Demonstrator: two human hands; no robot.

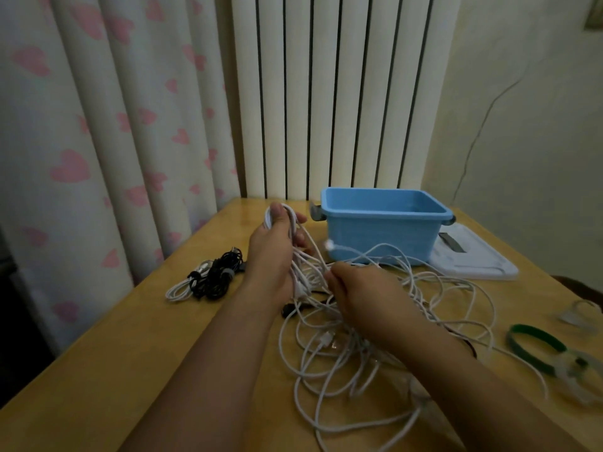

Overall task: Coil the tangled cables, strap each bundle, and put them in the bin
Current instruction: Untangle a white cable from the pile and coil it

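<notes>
The counter (137,337) carries a blue bin (381,223), nothing visible inside. White cables (375,337) sprawl tangled before it. Left hand (274,252) grips a coil (293,230); right hand (362,295) pinches a strand. Strapped bundles (208,275) lie left.

Dim indoor shot, warm yellowish cast, low contrast. Light seems to come through the curtain (98,125) at left, though that is hard to confirm. Soft glare on the table (98,370) far edge near the bin (385,230). Shadows faint. Wide-angle bending at edges. Straps (538,350) at right smeared, out of focus; forearms soft at the bottom.
</notes>
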